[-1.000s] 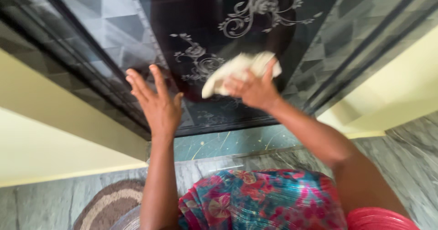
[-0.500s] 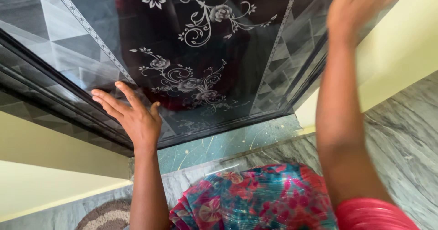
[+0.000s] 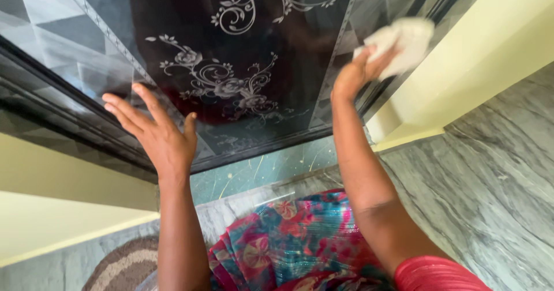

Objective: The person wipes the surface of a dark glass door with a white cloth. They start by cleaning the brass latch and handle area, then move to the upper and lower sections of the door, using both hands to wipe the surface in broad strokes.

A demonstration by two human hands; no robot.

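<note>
The left hand (image 3: 158, 132) lies flat with fingers spread against the dark glass door (image 3: 242, 54), near its lower left, beside the etched flower pattern (image 3: 222, 86). The right hand (image 3: 359, 72) pinches a pale cloth (image 3: 404, 40) and presses it to the door's right edge, by the yellow wall (image 3: 490, 54). Below lie a grey marble floor (image 3: 490, 187), a round mat (image 3: 121, 265) at the near left, and colourful floral clothing (image 3: 288, 242).

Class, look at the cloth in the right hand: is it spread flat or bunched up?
Bunched up: the cloth shows as a crumpled wad in the right hand.
</note>
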